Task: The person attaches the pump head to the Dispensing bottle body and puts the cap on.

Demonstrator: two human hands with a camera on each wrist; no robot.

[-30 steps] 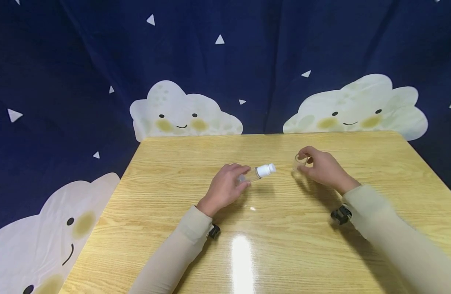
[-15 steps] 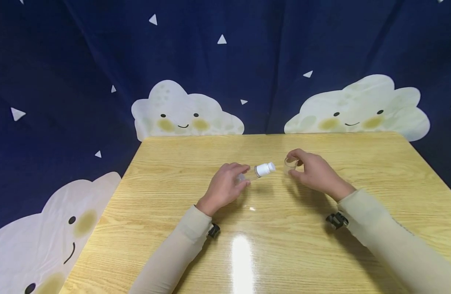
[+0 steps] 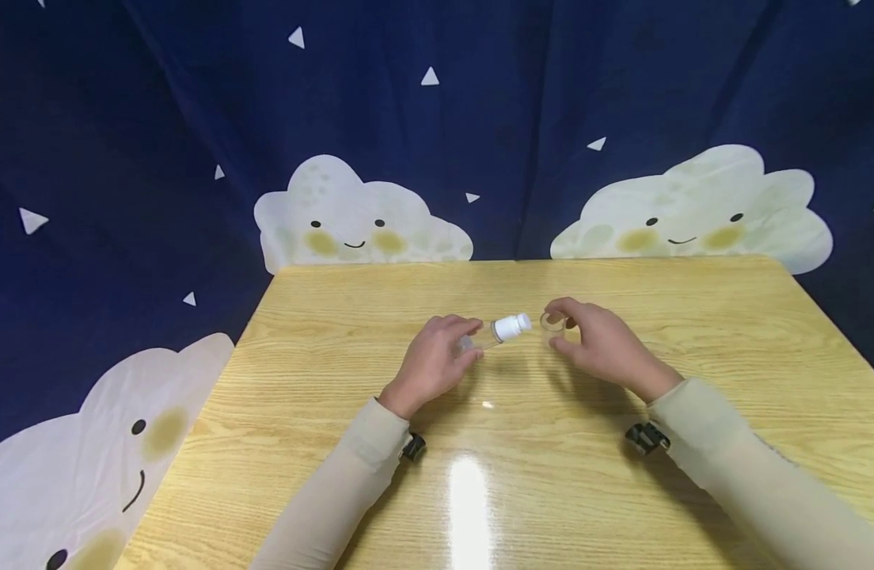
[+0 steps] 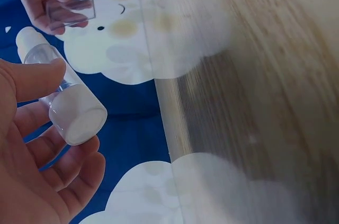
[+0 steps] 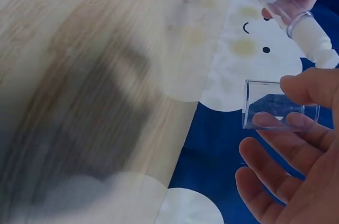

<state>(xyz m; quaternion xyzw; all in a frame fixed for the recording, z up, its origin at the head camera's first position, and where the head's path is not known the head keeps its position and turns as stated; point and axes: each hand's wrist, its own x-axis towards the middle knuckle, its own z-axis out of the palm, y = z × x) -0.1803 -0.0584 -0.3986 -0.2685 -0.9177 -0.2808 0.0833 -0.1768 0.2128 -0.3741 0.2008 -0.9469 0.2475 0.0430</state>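
Note:
My left hand (image 3: 433,362) grips a small pump bottle (image 3: 510,327) with a clear body and a white top, tilted so the top points right and slightly up. In the left wrist view, the thumb lies across the clear bottle (image 4: 78,112) and the fingers curl beneath it. A clear, hollow plastic cap (image 5: 262,94) is pinched between the thumb and fingers of my right hand (image 3: 608,348). In the head view, this cap's open end faces the bottle's white top, with a small gap between them. Both hands are above the table.
The wooden table (image 3: 323,443) extends under both arms, and a bright light reflection lies near its front. Behind stands a dark blue curtain (image 3: 380,119) printed with smiling clouds and white triangles. Each wrist wears a small black device.
My right hand has moved left and slightly towards me with the clear cap, closing most of the distance to the bottle's top. The left hand and bottle have stayed nearly still.

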